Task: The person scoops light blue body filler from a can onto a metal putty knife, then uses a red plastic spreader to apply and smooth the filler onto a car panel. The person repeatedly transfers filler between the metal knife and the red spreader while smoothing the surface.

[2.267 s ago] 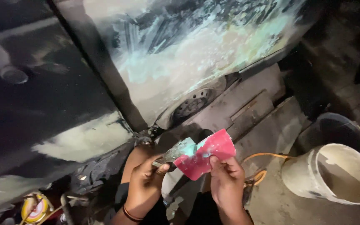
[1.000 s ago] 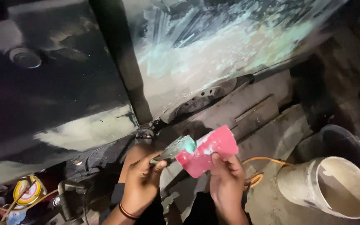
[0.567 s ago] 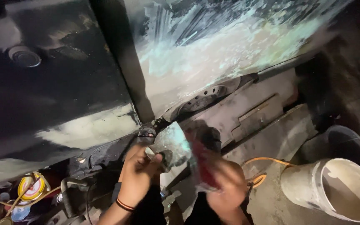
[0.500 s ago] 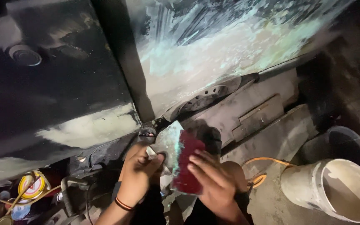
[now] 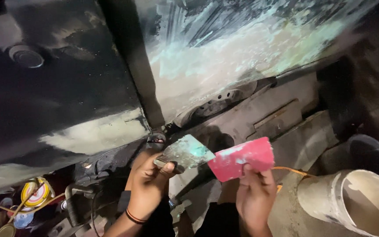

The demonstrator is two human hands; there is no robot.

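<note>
Above the fingers spreads a dark car body panel (image 5: 66, 87) streaked with pale green filler. Right of them a white bucket (image 5: 356, 206) lies tipped. The right hand (image 5: 255, 197) pinches the lower edge of a red plastic spreader (image 5: 242, 159); it looks thin, light and springy, best gripped along that back edge. The left hand (image 5: 148, 182) closes on a filler-smeared metal scraper (image 5: 185, 152), seemingly stiff and slippery, its corner touching the spreader.

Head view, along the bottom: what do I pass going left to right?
Round tins → left hand → metal scraper → red spreader card → right hand → pale bucket.
</note>
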